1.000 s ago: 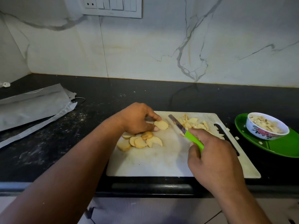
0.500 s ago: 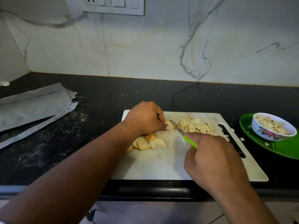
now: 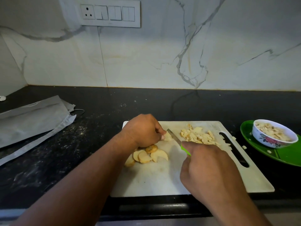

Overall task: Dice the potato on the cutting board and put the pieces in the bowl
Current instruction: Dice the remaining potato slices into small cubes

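Now left hand (image 3: 143, 130) is pinching a potato slice (image 3: 168, 137) on the board (image 3: 162, 178); right hand (image 3: 206, 170) is gripping the knife (image 3: 175, 138), blade touching it. Dice (image 3: 197, 136) beside; more filling the bowl (image 3: 273, 133). No legible writing.

The scene is dim and evenly lit, with a warm cast. The marble wall (image 3: 162, 54) is brightest at its centre and falls to grey toward the far left corner and upper edges. The black desk (image 3: 105, 111) carries a faint sheen and a soft reflection of the wall's veining. A soft shadow lies on the cutting board (image 3: 154, 176) just left of the right hand (image 3: 210, 173). Wide-angle distortion bows the wall's base line and stretches the near forearms. Focus is slightly soft throughout.
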`<state>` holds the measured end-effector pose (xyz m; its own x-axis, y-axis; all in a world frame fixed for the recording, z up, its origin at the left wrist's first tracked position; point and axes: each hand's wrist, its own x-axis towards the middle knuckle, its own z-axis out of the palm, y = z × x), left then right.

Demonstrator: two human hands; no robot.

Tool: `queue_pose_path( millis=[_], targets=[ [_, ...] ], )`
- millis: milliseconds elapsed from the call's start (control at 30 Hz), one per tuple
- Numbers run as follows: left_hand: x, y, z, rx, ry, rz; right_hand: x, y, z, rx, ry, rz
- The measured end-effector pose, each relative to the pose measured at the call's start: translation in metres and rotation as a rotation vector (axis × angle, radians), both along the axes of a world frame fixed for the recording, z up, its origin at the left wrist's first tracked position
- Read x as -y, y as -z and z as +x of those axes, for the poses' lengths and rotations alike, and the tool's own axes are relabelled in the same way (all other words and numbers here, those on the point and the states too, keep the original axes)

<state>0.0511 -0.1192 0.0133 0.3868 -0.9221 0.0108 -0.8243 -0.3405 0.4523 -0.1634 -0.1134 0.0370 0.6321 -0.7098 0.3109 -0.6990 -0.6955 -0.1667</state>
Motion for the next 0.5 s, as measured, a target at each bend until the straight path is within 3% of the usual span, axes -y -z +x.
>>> queue_pose_path(
  millis=[233, 400, 500],
  targets=[
    [0.002, -0.001, 0.006, -0.038, -0.02, 0.001, -0.014, -0.02, -0.032, -0.116, -0.04, 0.044],
    [-0.003, 0.002, 0.001, -0.076, -0.085, -0.07, -0.004, -0.013, -0.002, -0.019, 0.015, -0.059],
    [-0.006, 0.001, -0.003, -0.106, -0.106, -0.086, -0.003, 0.001, 0.012, -0.037, 0.015, -0.006]
  ],
)
